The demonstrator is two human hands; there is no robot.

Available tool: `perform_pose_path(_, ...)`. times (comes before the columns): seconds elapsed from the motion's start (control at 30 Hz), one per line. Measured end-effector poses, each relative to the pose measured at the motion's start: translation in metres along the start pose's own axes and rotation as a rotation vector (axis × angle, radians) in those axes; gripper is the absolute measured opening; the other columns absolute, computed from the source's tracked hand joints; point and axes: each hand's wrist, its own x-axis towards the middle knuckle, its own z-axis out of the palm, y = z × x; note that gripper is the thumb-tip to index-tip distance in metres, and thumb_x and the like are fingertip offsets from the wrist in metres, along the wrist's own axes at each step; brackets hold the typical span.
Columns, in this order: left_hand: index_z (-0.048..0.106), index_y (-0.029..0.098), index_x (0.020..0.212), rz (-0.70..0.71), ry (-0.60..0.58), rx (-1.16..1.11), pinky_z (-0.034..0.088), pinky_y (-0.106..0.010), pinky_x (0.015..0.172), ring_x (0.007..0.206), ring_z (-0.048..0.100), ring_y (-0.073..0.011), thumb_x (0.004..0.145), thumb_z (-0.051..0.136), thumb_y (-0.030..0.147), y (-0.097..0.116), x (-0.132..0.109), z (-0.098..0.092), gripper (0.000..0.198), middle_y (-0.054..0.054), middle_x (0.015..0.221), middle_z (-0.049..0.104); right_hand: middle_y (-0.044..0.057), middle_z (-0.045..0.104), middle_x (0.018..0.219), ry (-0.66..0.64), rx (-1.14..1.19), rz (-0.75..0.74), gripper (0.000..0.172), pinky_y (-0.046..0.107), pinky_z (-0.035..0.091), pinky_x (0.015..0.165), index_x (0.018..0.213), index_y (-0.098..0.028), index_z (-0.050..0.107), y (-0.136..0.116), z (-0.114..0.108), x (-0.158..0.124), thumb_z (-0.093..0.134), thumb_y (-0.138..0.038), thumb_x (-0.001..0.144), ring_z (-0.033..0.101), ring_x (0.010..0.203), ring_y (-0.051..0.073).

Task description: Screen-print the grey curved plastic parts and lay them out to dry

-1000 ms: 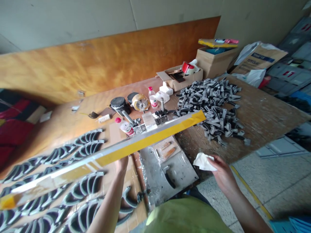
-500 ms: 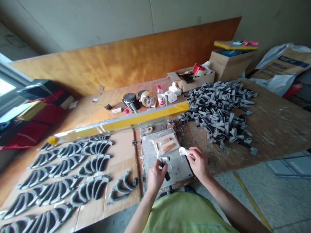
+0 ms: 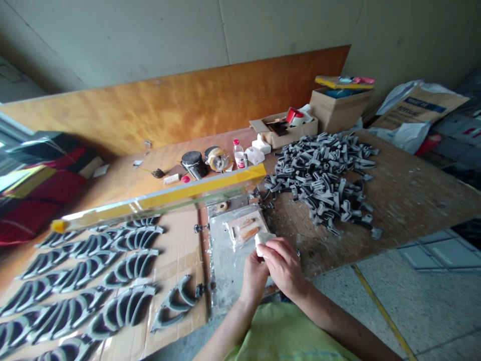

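Observation:
My right hand pinches a crumpled white wipe, perhaps cloth or tissue, and presses it against what my left hand holds. Close beside it, my left hand is closed around a small grey-and-black curved part, now almost wholly hidden by the wipe and fingers. Both hands meet above the front of a grey metal work plate. On that plate, just beyond the hands, lies a plastic-covered piece with two orange-brown strips.
A heap of grey-and-black parts covers the bench to the right. Rows of curved grey parts lie on cardboard at left. A yellow-edged bar runs behind the plate. Further back stand a black-lidded tub, a bottle and cartons.
My right hand has brought the white wipe leftward onto the part in my left hand. The hands were apart and the part was visible before. The camera view has shifted.

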Motion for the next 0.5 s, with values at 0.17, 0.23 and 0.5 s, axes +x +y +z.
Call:
perform_pose_path(0.17, 0.067, 0.016, 0.076, 0.107, -0.048, 0.065, 0.051, -0.031, 0.075, 0.081, 0.065, -0.0237, 0.066, 0.061, 0.022, -0.004, -0.004, 0.004, 0.013, -0.005, 0.078, 0.073, 0.005, 0.066, 0.096, 0.052, 0.067, 0.192, 0.019, 0.03, 0.058, 0.075, 0.099, -0.027, 0.07, 0.0, 0.001, -0.003, 0.061, -0.015, 0.088, 0.065, 0.084, 0.017)
perform_pose_path(0.23, 0.065, 0.017, 0.075, 0.113, -0.087, 0.032, 0.05, -0.031, 0.078, 0.08, 0.065, -0.0224, 0.067, 0.06, 0.022, -0.004, -0.007, 0.005, 0.011, -0.004, 0.077, 0.072, 0.006, 0.063, 0.103, 0.099, 0.106, 0.281, 0.009, 0.029, 0.057, 0.07, 0.089, -0.025, 0.071, 0.001, -0.001, -0.002, 0.065, -0.019, 0.086, 0.064, 0.081, 0.016)
perform_pose_path(0.5, 0.06, 0.018, 0.068, 0.154, -0.042, 0.115, 0.048, -0.027, 0.067, 0.068, 0.06, -0.0179, 0.063, 0.065, 0.023, 0.008, -0.011, 0.005, 0.008, -0.001, 0.067, 0.064, 0.002, 0.063, 0.082, 0.177, 0.295, 0.578, 0.011, 0.03, 0.054, 0.073, 0.072, -0.023, 0.067, -0.001, -0.001, 0.004, 0.069, -0.029, 0.081, 0.064, 0.08, 0.018)
